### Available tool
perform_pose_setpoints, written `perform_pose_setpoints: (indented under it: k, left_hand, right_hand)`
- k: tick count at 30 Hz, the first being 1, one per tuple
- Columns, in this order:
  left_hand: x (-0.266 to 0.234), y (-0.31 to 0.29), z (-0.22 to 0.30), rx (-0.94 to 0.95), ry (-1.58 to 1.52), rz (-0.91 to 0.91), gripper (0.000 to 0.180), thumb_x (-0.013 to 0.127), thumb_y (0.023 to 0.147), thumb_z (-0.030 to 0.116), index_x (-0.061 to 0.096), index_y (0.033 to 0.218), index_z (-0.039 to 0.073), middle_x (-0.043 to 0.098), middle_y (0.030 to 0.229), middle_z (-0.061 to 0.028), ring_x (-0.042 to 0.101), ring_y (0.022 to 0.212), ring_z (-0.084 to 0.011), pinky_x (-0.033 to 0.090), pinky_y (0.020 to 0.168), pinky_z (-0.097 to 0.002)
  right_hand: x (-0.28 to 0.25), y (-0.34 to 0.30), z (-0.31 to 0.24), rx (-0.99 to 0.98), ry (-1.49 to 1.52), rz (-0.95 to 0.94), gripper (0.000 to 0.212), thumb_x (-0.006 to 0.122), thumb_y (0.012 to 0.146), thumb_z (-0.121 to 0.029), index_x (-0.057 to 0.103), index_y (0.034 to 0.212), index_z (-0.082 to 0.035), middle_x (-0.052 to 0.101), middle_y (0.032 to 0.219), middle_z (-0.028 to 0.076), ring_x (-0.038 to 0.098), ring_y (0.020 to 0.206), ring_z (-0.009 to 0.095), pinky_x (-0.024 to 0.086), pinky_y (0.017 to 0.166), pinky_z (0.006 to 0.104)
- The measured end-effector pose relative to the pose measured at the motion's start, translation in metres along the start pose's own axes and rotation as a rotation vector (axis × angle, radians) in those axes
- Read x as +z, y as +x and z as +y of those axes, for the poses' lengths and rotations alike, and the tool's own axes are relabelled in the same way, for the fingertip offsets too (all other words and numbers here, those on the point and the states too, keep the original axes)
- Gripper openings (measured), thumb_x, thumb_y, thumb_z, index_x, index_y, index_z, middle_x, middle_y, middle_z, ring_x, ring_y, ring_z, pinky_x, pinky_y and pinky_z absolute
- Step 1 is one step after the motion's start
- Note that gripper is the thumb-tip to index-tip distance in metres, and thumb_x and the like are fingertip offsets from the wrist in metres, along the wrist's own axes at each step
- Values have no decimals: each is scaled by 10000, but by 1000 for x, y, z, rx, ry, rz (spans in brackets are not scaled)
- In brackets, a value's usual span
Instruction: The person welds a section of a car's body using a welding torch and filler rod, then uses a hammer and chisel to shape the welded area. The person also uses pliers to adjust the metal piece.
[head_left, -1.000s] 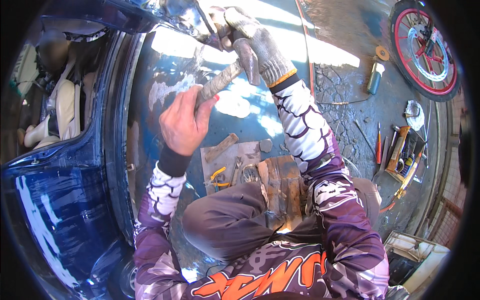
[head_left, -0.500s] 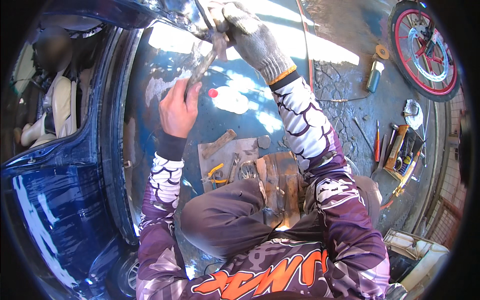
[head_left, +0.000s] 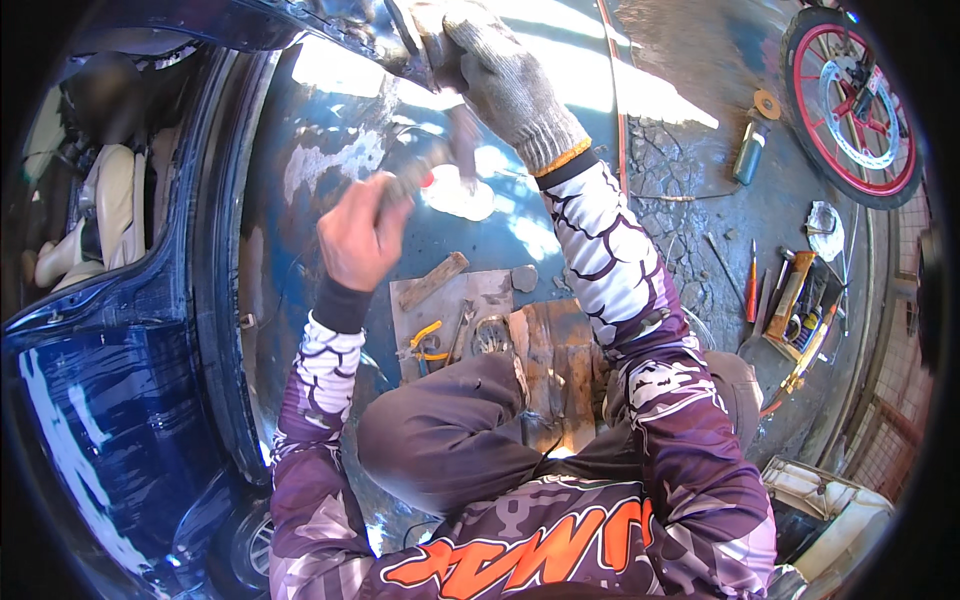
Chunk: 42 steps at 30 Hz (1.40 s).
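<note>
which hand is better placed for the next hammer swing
Probably the left hand: it grips the hammer, which is blurred, while the gloved right hand is up at the metal panel.

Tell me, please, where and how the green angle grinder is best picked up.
I'd grip the grinder around its slim green body, coming from the person's side, since the tan disc sits at the far end.

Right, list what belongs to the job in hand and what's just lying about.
Seemingly in use:
hammer, blurred, in the bare left hand
car bodywork at the gloved right hand

Seemingly just lying about:
yellow-handled pliers
red-capped bottle
disc grinder
red-handled tool
wooden tool tray
</note>
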<state>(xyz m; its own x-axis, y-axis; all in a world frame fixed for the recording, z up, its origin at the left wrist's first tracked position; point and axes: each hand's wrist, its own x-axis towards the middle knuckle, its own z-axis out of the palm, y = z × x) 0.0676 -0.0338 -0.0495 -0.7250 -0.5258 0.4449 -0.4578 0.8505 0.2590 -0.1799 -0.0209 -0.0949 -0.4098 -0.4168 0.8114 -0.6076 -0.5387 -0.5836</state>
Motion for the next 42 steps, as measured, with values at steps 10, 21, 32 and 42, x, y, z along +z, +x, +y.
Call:
perform_pose_setpoints:
  k: [10, 21, 32, 42]
  left_hand:
    - [2, -7, -20, 11, 15, 38, 260, 745, 984, 249, 687, 1118, 34, 715, 922, -175, 718, 783, -389, 568, 677, -435]
    - [4, -9, -28, 42, -4, -10, 266, 744, 980, 254, 697, 1123, 35, 720, 922, -188, 720, 805, -406, 569, 679, -428]
    - [-4, 10, -1, -49, -206, 160, 245, 661, 1050, 259, 669, 1106, 21, 704, 883, -190, 706, 773, -400, 545, 678, -432]
    - [-19, 27, 17, -124, -318, 240, 435, 429, 1151, 372, 618, 1243, -9, 472, 733, 19, 423, 580, -62, 324, 515, -231]
  right_hand:
    - [-4, -10, -8, 141, 119, -59, 210, 618, 954, 24, 671, 1155, -7, 680, 1059, 145, 684, 920, 267, 568, 761, 360]
    - [-1, -13, -2, -69, -68, 4, 248, 535, 1006, 80, 616, 1234, 27, 607, 1013, 119, 655, 862, 206, 567, 751, 347]
    - [-3, 41, -19, 216, 341, -43, 149, 603, 967, 12, 602, 1117, 12, 630, 959, 98, 639, 789, 239, 540, 715, 374]
    - [16, 66, -12, 445, 1041, 148, 128, 574, 1055, -128, 614, 1129, -31, 638, 901, 42, 660, 833, 181, 541, 745, 345]
